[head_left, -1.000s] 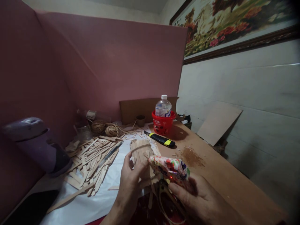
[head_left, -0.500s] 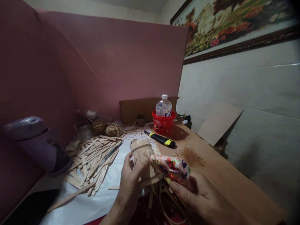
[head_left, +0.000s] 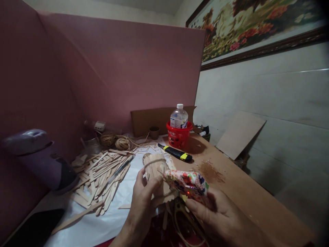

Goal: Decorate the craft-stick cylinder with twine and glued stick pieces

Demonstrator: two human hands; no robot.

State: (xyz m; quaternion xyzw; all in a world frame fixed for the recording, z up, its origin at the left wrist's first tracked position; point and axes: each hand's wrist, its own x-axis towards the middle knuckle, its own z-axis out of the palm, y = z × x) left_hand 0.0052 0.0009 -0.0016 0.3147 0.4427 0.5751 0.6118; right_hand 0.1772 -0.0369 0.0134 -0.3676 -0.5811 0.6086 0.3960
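My left hand is closed around a small craft-stick piece, pale sticks side by side with twine across the upper part. It is tilted, and my fingers hide part of its lower half. In my right hand is a glue gun with a colourful floral pattern and a small red light. Its front end meets the right side of the craft-stick piece; the exact contact point is hidden. Below the glue gun, scissors and a strand of twine show in the dark area near my right hand.
Loose craft sticks lie heaped on white paper at left, a pen among them. Behind are twine balls and a small pot. A utility knife lies before a red bucket with a bottle. A purple tumbler stands left.
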